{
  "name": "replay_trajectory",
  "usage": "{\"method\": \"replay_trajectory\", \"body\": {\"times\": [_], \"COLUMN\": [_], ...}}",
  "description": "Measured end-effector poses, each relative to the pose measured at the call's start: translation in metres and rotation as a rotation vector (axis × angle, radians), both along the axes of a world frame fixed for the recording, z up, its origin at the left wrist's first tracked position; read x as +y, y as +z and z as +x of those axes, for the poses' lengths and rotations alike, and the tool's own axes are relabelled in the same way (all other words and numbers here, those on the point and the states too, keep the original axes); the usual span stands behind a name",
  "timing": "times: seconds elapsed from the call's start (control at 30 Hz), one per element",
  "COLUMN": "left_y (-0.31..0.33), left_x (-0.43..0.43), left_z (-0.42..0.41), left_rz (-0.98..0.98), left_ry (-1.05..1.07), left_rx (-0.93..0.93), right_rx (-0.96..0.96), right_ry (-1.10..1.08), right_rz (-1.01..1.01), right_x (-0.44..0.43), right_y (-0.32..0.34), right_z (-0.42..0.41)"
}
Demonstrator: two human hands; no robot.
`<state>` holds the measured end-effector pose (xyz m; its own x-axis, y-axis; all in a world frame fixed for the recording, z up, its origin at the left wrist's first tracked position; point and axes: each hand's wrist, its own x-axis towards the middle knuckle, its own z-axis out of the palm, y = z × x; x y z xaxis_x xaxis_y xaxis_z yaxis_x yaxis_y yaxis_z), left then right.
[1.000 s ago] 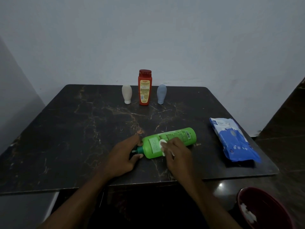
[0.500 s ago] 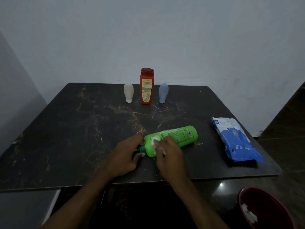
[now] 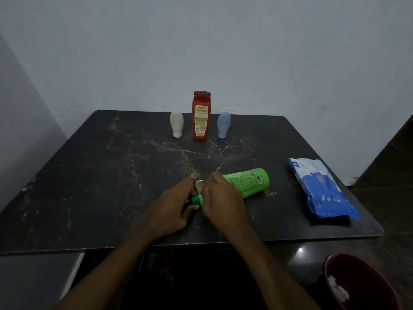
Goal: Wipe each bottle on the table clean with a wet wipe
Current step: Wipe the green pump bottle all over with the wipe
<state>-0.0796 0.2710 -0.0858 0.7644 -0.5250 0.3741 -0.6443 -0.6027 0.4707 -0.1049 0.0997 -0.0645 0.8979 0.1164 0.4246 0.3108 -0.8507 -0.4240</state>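
Observation:
A green bottle (image 3: 248,181) lies on its side on the dark marble table (image 3: 93,175), cap end toward me. My left hand (image 3: 172,211) grips its dark green cap end. My right hand (image 3: 220,201) covers the bottle's neck and presses a white wet wipe (image 3: 199,184) against it; only a small bit of the wipe shows. At the table's far edge stand a white bottle (image 3: 177,124), a taller red bottle (image 3: 201,115) and a grey-blue bottle (image 3: 223,124), all upright.
A blue and white pack of wipes (image 3: 321,189) lies at the table's right side. On the floor at lower right sits a dark red bin (image 3: 362,285) with used white wipes in it. A pale wall stands behind the table.
My right hand has slid the wipe leftward along the green bottle from its body to the neck by the cap. My left hand has stayed on the cap end.

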Motion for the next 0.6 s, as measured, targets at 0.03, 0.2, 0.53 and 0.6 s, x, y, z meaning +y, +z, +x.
{"method": "replay_trajectory", "body": {"times": [0.03,0.2,0.53,0.6], "left_y": [0.000,-0.003,-0.003,-0.003], "left_x": [0.000,0.001,0.001,0.001], "left_z": [0.000,0.002,0.000,-0.001], "left_rz": [0.002,-0.013,0.006,0.026], "left_ry": [-0.001,0.002,-0.003,-0.009], "left_rx": [0.004,-0.005,-0.081,-0.113], "right_rx": [0.004,-0.069,-0.034,0.018], "right_ry": [-0.012,-0.031,-0.337,-0.438], "right_rz": [-0.025,-0.140,0.043,0.167], "right_x": [0.001,0.004,-0.057,-0.094], "right_y": [0.002,-0.021,-0.013,-0.015], "right_z": [0.003,-0.015,0.002,0.013]}}
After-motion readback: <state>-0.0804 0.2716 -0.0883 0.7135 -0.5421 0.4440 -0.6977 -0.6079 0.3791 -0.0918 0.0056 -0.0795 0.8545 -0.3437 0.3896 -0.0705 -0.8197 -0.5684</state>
